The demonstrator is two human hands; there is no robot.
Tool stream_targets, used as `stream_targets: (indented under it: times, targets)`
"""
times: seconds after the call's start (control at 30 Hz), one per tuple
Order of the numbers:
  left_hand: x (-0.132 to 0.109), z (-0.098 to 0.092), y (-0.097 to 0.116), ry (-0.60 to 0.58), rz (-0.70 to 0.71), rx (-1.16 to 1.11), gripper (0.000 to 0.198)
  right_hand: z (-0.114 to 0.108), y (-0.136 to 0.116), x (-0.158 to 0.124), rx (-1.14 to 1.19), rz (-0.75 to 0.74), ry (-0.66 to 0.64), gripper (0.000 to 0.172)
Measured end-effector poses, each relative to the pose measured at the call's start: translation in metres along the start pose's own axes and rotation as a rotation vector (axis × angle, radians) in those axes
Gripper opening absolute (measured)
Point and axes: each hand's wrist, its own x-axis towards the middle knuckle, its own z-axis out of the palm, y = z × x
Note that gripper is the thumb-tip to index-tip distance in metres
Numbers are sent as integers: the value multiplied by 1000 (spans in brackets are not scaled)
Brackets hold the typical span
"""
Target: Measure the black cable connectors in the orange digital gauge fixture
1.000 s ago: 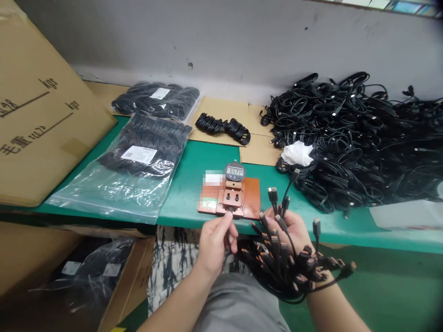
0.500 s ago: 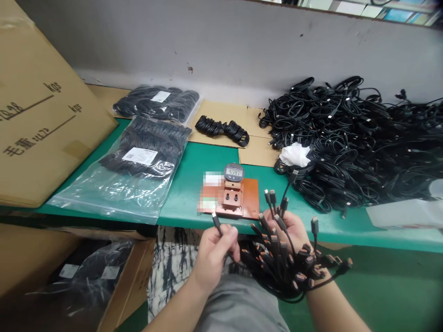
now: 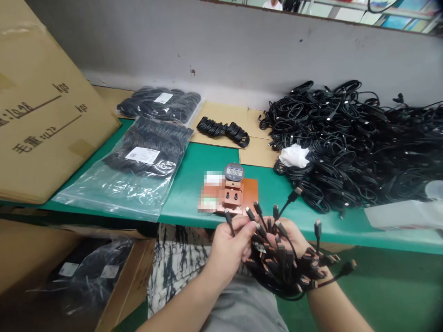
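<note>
The left hand's (image 3: 230, 246) fingers (image 3: 240, 226) pinch one cable connector (image 3: 229, 222) just before the digital gauge (image 3: 234, 172), and the right hand's (image 3: 290, 235) overfull bundle of black cables (image 3: 277, 272) could slip and snag it if the grip loosens.

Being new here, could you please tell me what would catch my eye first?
A heap of black cables fills the bench's right side. In front, the right hand holds a bundle of cable ends, the left hand a single cable. Beyond, a digital gauge sits on a copper fixture.
</note>
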Motion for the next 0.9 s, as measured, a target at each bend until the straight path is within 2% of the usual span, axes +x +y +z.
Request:
stream_targets:
  times: [0.1,0.2,0.27,0.43,0.57,0.7,0.9]
  targets:
    - [-3,-2,-2,10,20,21,30,-3,3,0,28,-62,-17,42]
    - [-8,-4,-6,52,39,-58,31,-5,5,-1,12,-60,155,42]
    - [-11,-7,-10,116,65,-126,32,-5,6,-3,0,-31,220,42]
    - [-11,-17,-12,233,41,-138,36,-6,5,-4,-31,29,218,37]
    - [-11,-23,-7,245,12,-98,37,-9,14,-8,5,121,243,37]
    - [-9,-26,0,231,20,-66,36,-11,30,-13,117,243,263,27]
    - [-5,-28,5,215,-5,-55,35,-8,35,-13,127,238,328,29]
